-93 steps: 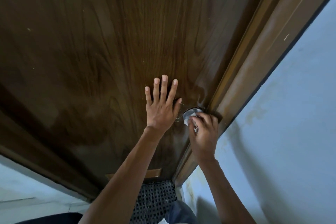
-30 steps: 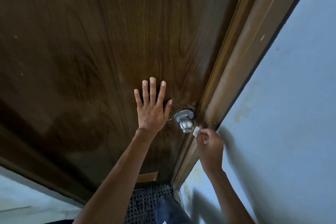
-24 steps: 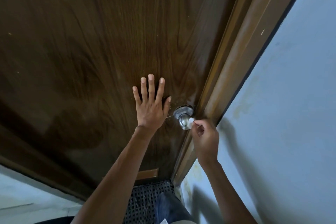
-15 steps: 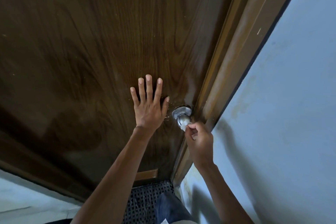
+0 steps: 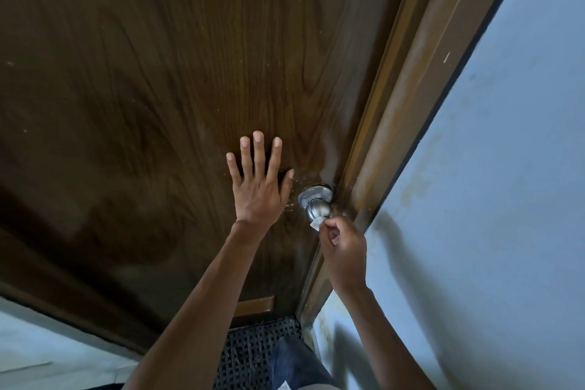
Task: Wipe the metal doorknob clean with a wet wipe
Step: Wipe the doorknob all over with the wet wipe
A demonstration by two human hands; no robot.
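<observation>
Since half a second ago the right hand (image 5: pixel 343 247) has dropped a little lower in the frame, so that more of the round metal doorknob (image 5: pixel 319 209) shows above it, while the left hand (image 5: pixel 258 187) has kept its place on the door (image 5: pixel 158 89). Just right of centre, the doorknob stands out from the dark brown wood on its silver round plate (image 5: pixel 311 194), close against the lighter brown door frame (image 5: pixel 411 111) that runs up to the upper right. Below the knob, the right hand is curled into a loose fist, its thumb and forefinger pinching a small white wet wipe (image 5: pixel 316 224) whose free corner touches the knob's lower edge. Left of the knob, the left hand lies flat on the door with all five fingers straight and spread, holding nothing. Pale blue wall (image 5: pixel 506 215) fills the right side. At the bottom centre, a black woven mat (image 5: pixel 253 348) lies at the foot of the door, with a leg in blue denim (image 5: pixel 294 364) over it.
</observation>
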